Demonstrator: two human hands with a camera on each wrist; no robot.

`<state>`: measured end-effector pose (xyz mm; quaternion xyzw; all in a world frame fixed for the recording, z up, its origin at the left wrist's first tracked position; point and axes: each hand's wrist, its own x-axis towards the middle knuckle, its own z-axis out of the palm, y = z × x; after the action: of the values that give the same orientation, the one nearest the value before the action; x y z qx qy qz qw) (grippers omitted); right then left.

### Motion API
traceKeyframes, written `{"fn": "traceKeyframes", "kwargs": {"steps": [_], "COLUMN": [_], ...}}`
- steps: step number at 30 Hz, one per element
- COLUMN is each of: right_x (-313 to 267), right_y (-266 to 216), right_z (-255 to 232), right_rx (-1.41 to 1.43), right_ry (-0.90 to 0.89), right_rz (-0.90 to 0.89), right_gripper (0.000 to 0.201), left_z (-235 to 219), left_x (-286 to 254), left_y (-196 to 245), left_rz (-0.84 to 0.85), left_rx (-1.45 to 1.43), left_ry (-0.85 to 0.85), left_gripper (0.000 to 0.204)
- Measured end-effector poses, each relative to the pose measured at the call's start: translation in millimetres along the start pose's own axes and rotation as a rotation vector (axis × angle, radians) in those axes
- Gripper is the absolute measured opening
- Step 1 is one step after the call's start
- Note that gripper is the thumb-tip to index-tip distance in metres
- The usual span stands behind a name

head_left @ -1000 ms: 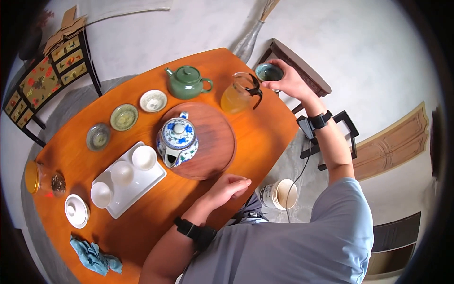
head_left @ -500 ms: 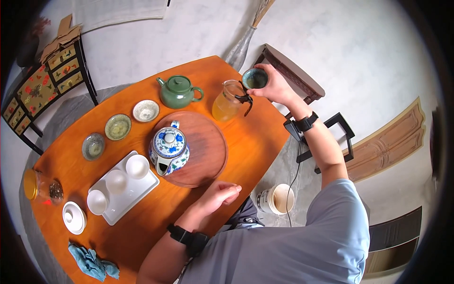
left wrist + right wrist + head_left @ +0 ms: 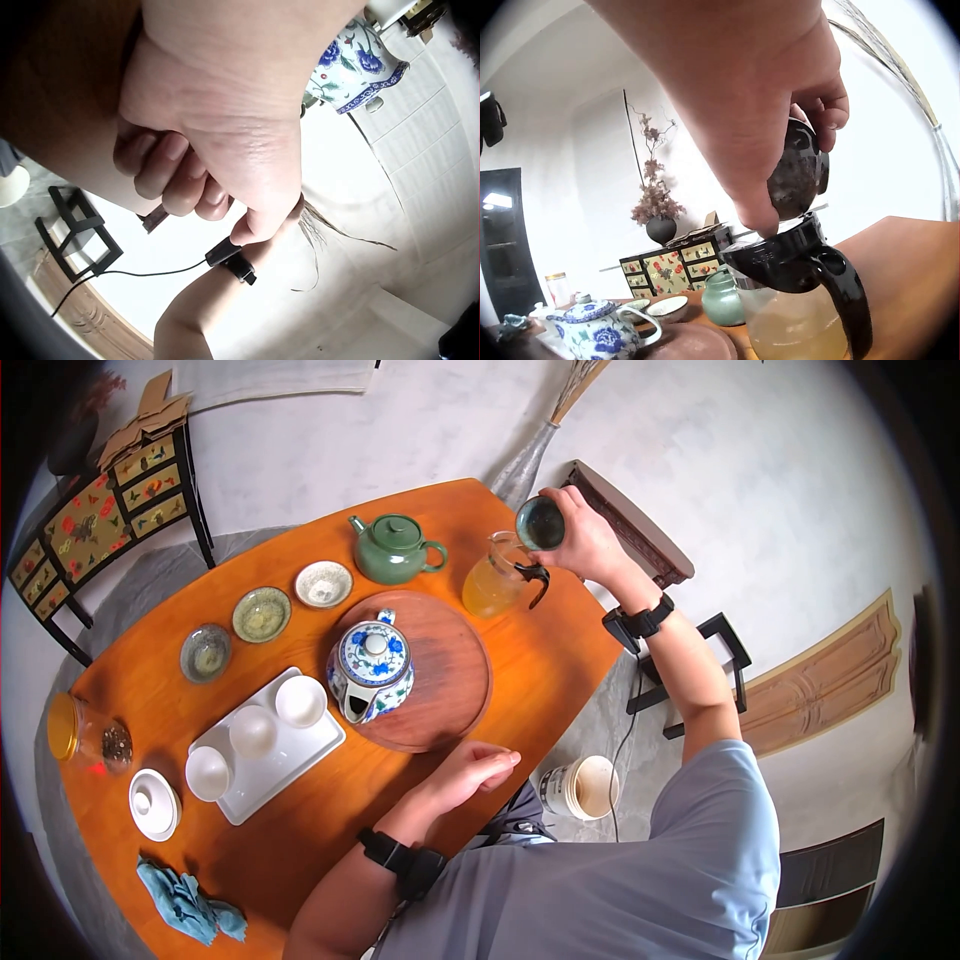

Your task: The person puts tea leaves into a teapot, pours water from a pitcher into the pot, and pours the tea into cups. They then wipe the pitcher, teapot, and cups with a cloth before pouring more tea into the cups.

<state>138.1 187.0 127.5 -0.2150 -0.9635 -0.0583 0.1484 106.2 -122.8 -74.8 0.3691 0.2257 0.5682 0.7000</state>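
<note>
In the head view my right hand (image 3: 590, 542) grips a dark green-glazed teacup (image 3: 541, 523), thumb and fingers round its sides. The cup is tipped over the mouth of a glass pitcher (image 3: 490, 582) with yellowish liquid inside. The right wrist view has the cup's dark outer wall (image 3: 793, 176) close over the pitcher's black collar and handle (image 3: 847, 292). My left hand (image 3: 468, 775) is held by the near table edge, its fingers loosely curled around nothing. Closest to it are a round wooden tray (image 3: 450, 670) and a blue-and-white teapot (image 3: 372, 660).
Left of the pitcher stands a green teapot (image 3: 392, 550). Three small bowls, one of them grey-white (image 3: 323, 584), line the far side. A white tray (image 3: 290, 760) carries three white cups. Further left are a lidded jar (image 3: 90, 735), a white lid (image 3: 154, 804) and a blue cloth (image 3: 188, 900).
My right hand has brought the teacup leftward from beyond the pitcher to over its mouth, and the cup has tipped further. My left hand stays near the table edge.
</note>
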Motion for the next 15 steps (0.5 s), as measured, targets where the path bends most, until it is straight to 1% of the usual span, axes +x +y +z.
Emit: {"fn": "traceKeyframes", "kwargs": {"steps": [5,7,8,10,11,13,15], "right_x": [-0.7,-0.6,-0.1,0.7,0.0,-0.7,-1.5], "right_y": [-7.2,-4.3,-2.7,0.0,0.3,1.4,3.8], "right_z": [-3.8,-1.8,-1.7,-1.1,-0.8,-1.3,-2.7], "right_rx": [-0.122,-0.183,-0.183,-0.214,-0.212,-0.272,-0.284], "right_ry": [0.042,0.143,0.142,0.275,0.272,0.351,0.376], "right_rz": [-0.048,-0.186,-0.189,-0.349,-0.350,-0.398,-0.420], "right_gripper": [0.088,0.087,0.087,0.086,0.086,0.087,0.087], "left_z": [0.3,2.6,3.8,4.5,4.6,4.3,4.2], "left_x": [-0.3,-0.2,0.2,0.4,0.0,0.1,0.5], "left_y": [1.0,1.9,2.3,3.5,3.4,2.7,2.5], "left_rz": [0.010,0.014,0.019,0.018,0.013,0.015,0.018], "left_rx": [0.011,0.034,0.057,0.061,0.065,0.067,0.071], "left_ry": [-0.009,0.007,0.021,0.027,0.029,0.031,0.032], "left_gripper": [0.047,0.048,0.048,0.048,0.048,0.048,0.048]}}
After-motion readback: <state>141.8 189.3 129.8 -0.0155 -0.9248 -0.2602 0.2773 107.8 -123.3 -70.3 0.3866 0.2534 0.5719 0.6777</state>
